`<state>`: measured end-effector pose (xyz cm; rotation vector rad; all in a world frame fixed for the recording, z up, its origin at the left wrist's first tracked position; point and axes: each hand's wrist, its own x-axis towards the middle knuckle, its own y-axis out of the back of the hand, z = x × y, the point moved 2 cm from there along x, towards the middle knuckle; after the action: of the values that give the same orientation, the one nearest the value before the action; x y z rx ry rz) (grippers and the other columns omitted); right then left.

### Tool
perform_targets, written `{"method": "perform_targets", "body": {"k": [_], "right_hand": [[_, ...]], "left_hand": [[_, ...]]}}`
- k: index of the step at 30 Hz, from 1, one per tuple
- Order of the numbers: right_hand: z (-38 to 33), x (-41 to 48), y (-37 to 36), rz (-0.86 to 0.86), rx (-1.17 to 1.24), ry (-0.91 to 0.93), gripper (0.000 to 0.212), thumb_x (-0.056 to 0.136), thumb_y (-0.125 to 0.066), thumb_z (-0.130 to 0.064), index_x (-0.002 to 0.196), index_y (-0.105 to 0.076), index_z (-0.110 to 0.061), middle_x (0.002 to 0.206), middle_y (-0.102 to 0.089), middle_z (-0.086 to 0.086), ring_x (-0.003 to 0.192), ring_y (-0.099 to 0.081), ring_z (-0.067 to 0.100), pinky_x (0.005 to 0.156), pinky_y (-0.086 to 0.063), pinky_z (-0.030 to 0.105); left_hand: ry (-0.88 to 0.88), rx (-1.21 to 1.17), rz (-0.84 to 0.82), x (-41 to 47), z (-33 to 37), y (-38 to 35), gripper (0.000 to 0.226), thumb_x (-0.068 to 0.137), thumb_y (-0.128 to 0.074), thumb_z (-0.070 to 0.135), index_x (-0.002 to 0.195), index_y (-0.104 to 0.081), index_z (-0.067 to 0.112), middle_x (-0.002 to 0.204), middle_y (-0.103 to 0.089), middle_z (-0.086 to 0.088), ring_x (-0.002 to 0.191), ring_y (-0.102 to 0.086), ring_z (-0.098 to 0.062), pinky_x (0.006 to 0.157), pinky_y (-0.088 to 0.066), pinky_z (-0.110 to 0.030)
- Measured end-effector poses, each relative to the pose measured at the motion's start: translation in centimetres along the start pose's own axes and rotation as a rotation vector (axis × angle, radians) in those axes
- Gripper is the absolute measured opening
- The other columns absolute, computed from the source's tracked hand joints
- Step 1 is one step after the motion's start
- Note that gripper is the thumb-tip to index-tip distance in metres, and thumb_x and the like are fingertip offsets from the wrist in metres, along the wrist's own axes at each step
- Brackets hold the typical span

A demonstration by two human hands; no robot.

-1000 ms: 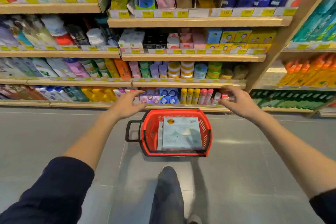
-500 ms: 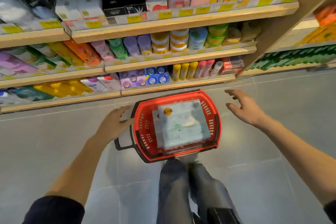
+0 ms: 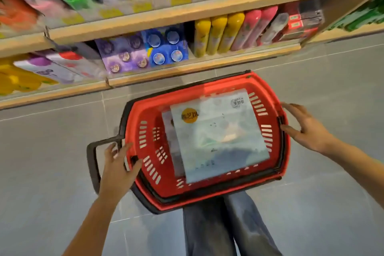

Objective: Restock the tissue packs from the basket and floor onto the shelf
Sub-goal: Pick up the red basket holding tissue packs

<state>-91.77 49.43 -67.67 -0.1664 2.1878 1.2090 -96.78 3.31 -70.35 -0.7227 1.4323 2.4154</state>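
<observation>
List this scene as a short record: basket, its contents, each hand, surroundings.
basket: red plastic shopping basket on the grey tiled floor, black handle sticking out to the left
contents: pale blue plastic-wrapped tissue pack with round orange sticker, lying flat inside
left hand: on the basket's left rim, thumb across it; grip unclear
right hand: fingers straight, at the right rim
shelf: wooden bottom shelf behind, stocked with colourful bottles and boxes
</observation>
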Motion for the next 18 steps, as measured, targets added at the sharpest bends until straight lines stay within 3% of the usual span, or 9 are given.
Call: {"method": "perform_targets", "body": {"k": [4,8,12,15,18], "right_hand": [[1.8,2.8,-2.5,0.010,0.060,-0.032,0.082,0.071,-0.048,-0.048,0.143,-0.025,-0.016,0.139,-0.037,0.021,0.128,-0.036,0.036,0.101,-0.037,0.046],[2.0,4.4,-3.6,0.079,0.102,-0.028,0.081,0.074,-0.046,-0.045,0.146,-0.015,-0.024,0.132,-0.042,0.023,0.121,-0.043,0.036,0.098,-0.036,0.042],[2.6,4.7,-4.8,0.123,0.101,-0.031,0.078,0.080,-0.050,-0.041,0.143,-0.005,-0.039,0.113,-0.044,0.015,0.093,-0.048,0.027,0.088,-0.040,0.038],[3.3,4.9,-5.8,0.191,0.052,-0.007,0.074,0.080,-0.049,-0.042,0.145,-0.016,-0.031,0.101,-0.039,0.008,0.079,-0.045,0.023,0.081,-0.040,0.034],[3.2,5.2,-6.1,0.240,0.053,-0.015,0.070,0.079,-0.046,-0.043,0.143,-0.024,-0.027,0.100,-0.040,0.011,0.075,-0.046,0.023,0.078,-0.041,0.034]], "left_hand": [[0.026,-0.013,-0.009,1.6,-1.6,-2.7,0.077,0.079,-0.069,0.024,0.143,-0.028,0.025,0.144,-0.025,-0.020,0.133,-0.031,-0.036,0.107,-0.031,-0.047],[-0.009,0.017,0.117,2.0,-1.6,-3.8,0.080,0.075,-0.073,0.026,0.143,-0.030,0.030,0.115,-0.040,-0.020,0.094,-0.056,-0.039,0.086,-0.049,-0.053],[-0.133,0.094,0.247,2.4,-2.1,-4.4,0.073,0.072,-0.076,0.024,0.137,-0.043,0.021,0.090,-0.045,-0.023,0.060,-0.049,-0.026,0.063,-0.055,-0.050],[-0.131,0.076,0.282,2.6,-2.3,-4.3,0.067,0.073,-0.074,0.030,0.134,-0.047,0.022,0.082,-0.043,-0.017,0.054,-0.046,-0.027,0.062,-0.053,-0.045],[-0.068,0.014,0.263,2.6,-2.1,-4.1,0.067,0.076,-0.073,0.027,0.136,-0.044,0.023,0.087,-0.042,-0.001,0.068,-0.049,-0.025,0.073,-0.052,-0.046]]}}
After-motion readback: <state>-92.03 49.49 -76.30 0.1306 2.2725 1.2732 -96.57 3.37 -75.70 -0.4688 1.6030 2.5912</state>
